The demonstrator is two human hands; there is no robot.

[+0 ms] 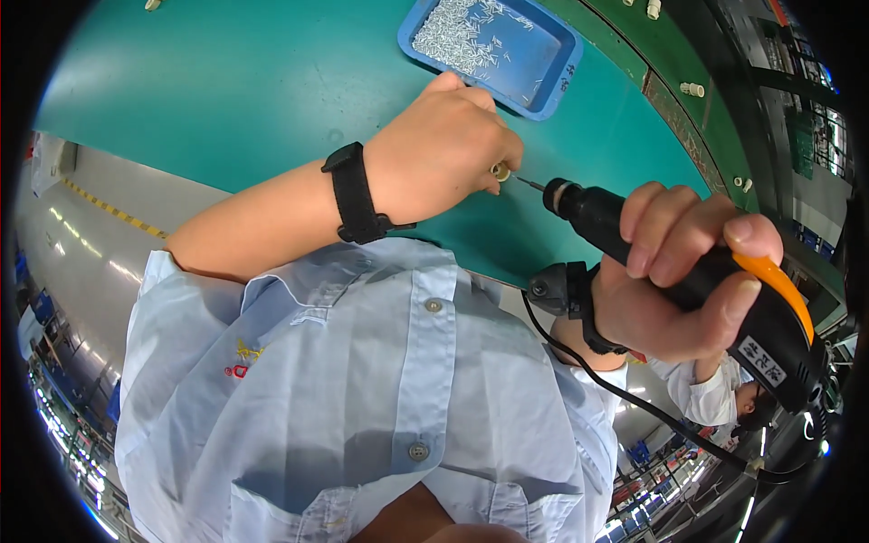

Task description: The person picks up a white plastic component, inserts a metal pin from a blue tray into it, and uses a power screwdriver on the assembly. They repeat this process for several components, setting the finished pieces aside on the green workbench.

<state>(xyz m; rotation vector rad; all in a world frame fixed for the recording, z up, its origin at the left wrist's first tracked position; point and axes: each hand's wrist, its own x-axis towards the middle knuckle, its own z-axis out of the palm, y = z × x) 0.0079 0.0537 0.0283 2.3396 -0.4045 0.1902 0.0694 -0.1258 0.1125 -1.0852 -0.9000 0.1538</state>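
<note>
Between the thumb and fingers of my left hand point(444, 140) is a small cream cylindrical fitting point(502, 172), mostly covered by the fingers. My right hand point(679, 271) is wrapped round a black electric screwdriver point(597, 210) with an orange strip on its handle. The thin bit of the screwdriver points left at the fitting's open end, with its tip close to the rim. Whether the tip touches it I cannot tell. Just beyond my left hand, a blue tray point(543, 95) holds a pile of small silvery screws point(457, 36).
Under both hands lies a green work surface point(217, 100). More cream fittings point(692, 90) rest on the darker green strip point(625, 45) along the far right. A black cable point(625, 389) hangs below my right wrist. Another person point(701, 389) is at the lower right.
</note>
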